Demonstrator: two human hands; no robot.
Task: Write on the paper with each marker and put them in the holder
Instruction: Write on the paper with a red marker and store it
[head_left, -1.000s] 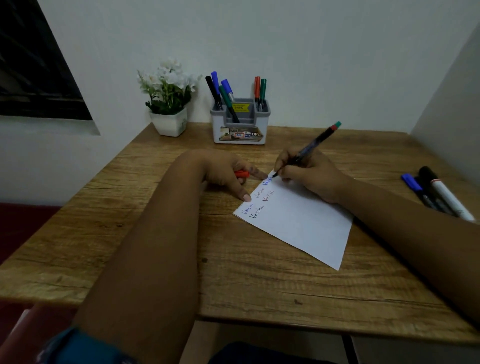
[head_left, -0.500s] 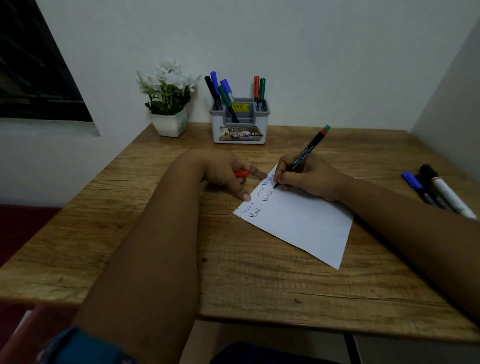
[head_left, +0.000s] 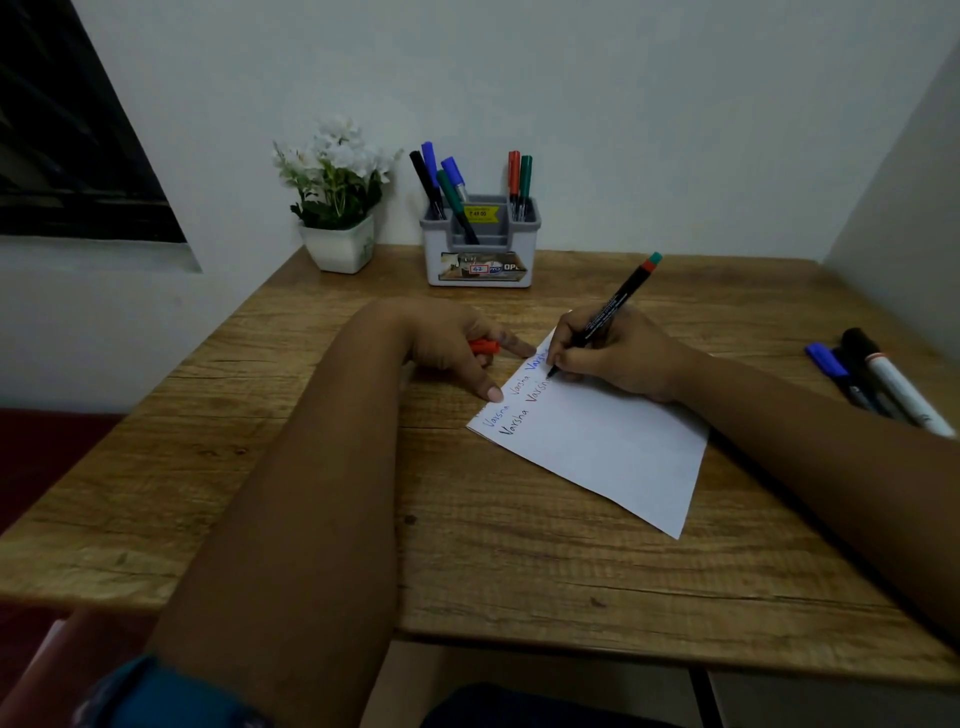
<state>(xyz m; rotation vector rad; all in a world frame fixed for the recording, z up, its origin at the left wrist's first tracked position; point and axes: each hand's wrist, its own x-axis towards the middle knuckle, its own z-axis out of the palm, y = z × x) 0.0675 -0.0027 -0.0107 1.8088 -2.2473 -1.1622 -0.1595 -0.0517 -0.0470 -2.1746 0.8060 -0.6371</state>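
Note:
My right hand (head_left: 618, 356) grips a black marker (head_left: 613, 306) with a red and teal end, its tip touching the white paper (head_left: 597, 441) near the top edge. Several handwritten words in blue, red and black run along the paper's upper left part. My left hand (head_left: 457, 345) holds a red cap (head_left: 484, 346) in its curled fingers, while its thumb and forefinger press the paper's left corner. The grey and white holder (head_left: 480, 260) stands at the back of the table with several markers in it.
A white pot of white flowers (head_left: 337, 208) stands left of the holder. Blue, black and white markers (head_left: 878, 382) lie at the table's right edge. The wooden table (head_left: 260, 441) meets walls at the back and right.
My right hand has slid a little down the paper and tipped the marker more upright, with its tip moving along the second line of writing. My left hand stays put.

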